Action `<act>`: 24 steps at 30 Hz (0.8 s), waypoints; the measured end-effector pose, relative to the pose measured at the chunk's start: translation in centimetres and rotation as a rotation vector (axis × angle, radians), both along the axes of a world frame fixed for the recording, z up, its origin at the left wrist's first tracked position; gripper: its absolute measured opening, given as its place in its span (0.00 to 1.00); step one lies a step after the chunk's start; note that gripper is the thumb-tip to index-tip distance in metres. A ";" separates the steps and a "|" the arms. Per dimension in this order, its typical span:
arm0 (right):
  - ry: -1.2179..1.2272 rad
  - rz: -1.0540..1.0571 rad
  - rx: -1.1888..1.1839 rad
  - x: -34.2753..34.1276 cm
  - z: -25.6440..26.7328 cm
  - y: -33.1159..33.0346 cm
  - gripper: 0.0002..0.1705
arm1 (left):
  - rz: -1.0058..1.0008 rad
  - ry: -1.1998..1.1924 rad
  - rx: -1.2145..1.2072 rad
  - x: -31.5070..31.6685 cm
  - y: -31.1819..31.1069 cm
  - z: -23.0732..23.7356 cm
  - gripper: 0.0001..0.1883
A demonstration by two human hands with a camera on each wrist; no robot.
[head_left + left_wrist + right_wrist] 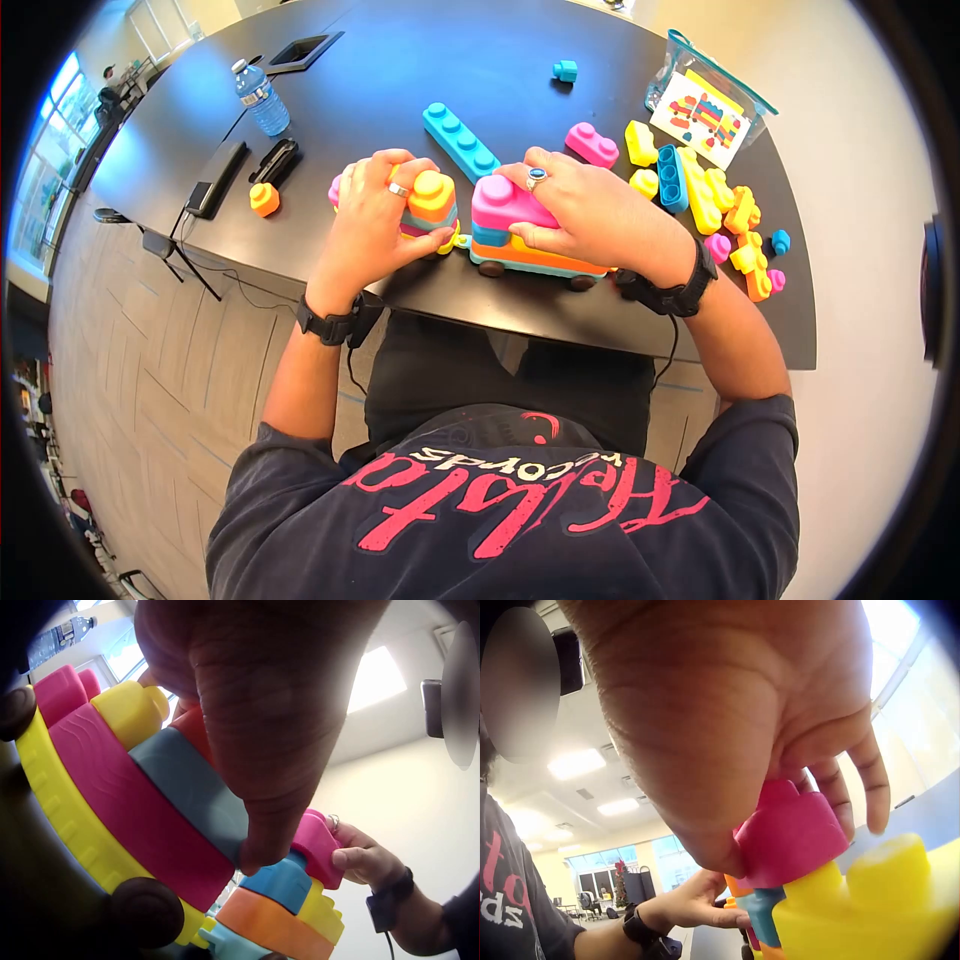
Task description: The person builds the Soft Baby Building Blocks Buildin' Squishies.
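Note:
Two wheeled toy wagons stacked with building blocks stand end to end near the table's front edge, their hitches meeting. My left hand (378, 222) grips the left wagon's stack, thumb against its grey-blue block (187, 787). Beneath lie a magenta block (135, 787) and a yellow wagon base (71, 817) with dark wheels; an orange block (432, 194) tops the stack. My right hand (592, 205) holds a pink block (494, 204) on the right wagon between thumb and fingers. Under it are a blue block (277, 883), an orange block (274, 924) and a light blue wagon base (535, 267).
Behind the wagons lie a long blue block (460, 141) and a pink block (592, 146). Several yellow blocks (705, 195) spread rightward, below a clear bag (690, 62) with a picture card (700, 118). A water bottle (262, 100) and loose orange block (264, 199) stand left.

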State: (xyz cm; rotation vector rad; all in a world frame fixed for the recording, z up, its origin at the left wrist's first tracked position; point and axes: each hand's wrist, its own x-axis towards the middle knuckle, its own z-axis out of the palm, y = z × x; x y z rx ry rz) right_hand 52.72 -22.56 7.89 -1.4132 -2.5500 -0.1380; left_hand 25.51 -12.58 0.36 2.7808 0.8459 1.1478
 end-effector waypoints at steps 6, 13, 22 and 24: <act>0.021 -0.035 -0.053 -0.7 -1.3 0.1 0.36 | 0.005 0.006 -0.002 0.0 0.1 -0.1 0.38; 0.017 -0.098 -0.106 -0.3 -2.0 0.0 0.39 | 0.010 0.009 -0.013 0.0 0.0 -0.1 0.37; 0.288 -0.513 -0.146 11.0 -0.3 7.9 0.43 | -0.015 0.012 -0.024 -0.1 0.1 0.0 0.38; -0.021 -0.601 -0.247 13.7 -3.5 9.8 0.41 | -0.014 0.013 -0.017 -0.1 0.0 0.1 0.38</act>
